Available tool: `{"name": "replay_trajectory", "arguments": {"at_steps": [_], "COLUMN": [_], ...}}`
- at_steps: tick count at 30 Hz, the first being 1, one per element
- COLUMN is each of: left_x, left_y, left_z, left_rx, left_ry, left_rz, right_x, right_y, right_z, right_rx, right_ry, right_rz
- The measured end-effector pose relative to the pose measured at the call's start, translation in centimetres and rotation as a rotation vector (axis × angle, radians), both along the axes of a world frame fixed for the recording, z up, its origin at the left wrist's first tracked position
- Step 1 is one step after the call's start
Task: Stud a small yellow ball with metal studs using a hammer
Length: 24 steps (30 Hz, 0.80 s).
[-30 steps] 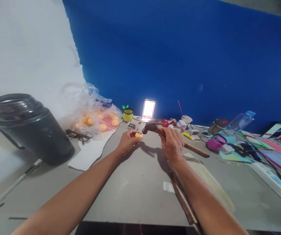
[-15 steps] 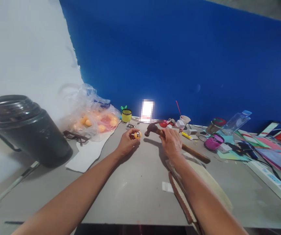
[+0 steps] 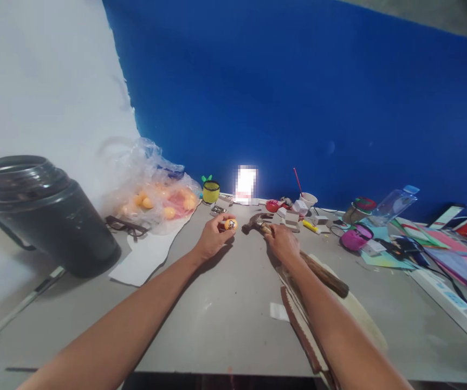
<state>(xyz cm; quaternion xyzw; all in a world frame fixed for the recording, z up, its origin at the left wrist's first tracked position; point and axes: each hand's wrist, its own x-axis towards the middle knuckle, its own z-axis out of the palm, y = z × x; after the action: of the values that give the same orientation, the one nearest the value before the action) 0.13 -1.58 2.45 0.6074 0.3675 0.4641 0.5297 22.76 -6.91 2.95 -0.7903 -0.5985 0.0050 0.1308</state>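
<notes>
Between the fingertips of my left hand (image 3: pixel 212 238) is a small orange ball (image 3: pixel 231 224), like a table tennis ball, with shiny silver bits on its front. My right hand (image 3: pixel 283 242) is closed around a claw hammer (image 3: pixel 328 275) just behind its head. The hammer's dark metal head points toward the ball, a short gap away, and its wooden handle slants to the lower right past my wrist. Under my right forearm lie a pale cloth-like piece (image 3: pixel 353 311) and a brown strip with a jagged edge (image 3: pixel 302 329).
A large dark flask (image 3: pixel 50 216) stands at the left, near glasses (image 3: pixel 128 226) and a plastic bag of orange balls (image 3: pixel 156 203). Along the back are a yellow-green cup (image 3: pixel 211 192) and a white cup (image 3: pixel 308 199). Papers, a pink cup (image 3: pixel 356 236) and a power strip (image 3: pixel 448 295) fill the right.
My right hand has lowered the hammer toward the table and turned its head, so the claw shows more plainly. My left hand with the ball has barely shifted.
</notes>
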Motion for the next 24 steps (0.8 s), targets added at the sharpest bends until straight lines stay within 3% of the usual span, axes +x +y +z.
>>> {"name": "replay_trajectory", "arguments": {"at_steps": [11, 20, 24], "left_x": [0.1, -0.1, -0.2], "left_y": [0.2, 0.9, 1.2], "left_z": [0.2, 0.2, -0.2], "left_rx": [-0.311, -0.400, -0.413], "left_ry": [-0.253, -0.373, -0.359], "left_rz": [-0.163, -0.098, -0.154], "right_x": [-0.1, -0.2, -0.2], "right_y": [0.3, 0.3, 0.3], "right_z": [-0.9, -0.6, -0.6], "right_rx": [0.097, 0.019, 0.012], "right_ry": [-0.103, -0.104, -0.101], "right_rz": [0.058, 0.087, 0.102]}}
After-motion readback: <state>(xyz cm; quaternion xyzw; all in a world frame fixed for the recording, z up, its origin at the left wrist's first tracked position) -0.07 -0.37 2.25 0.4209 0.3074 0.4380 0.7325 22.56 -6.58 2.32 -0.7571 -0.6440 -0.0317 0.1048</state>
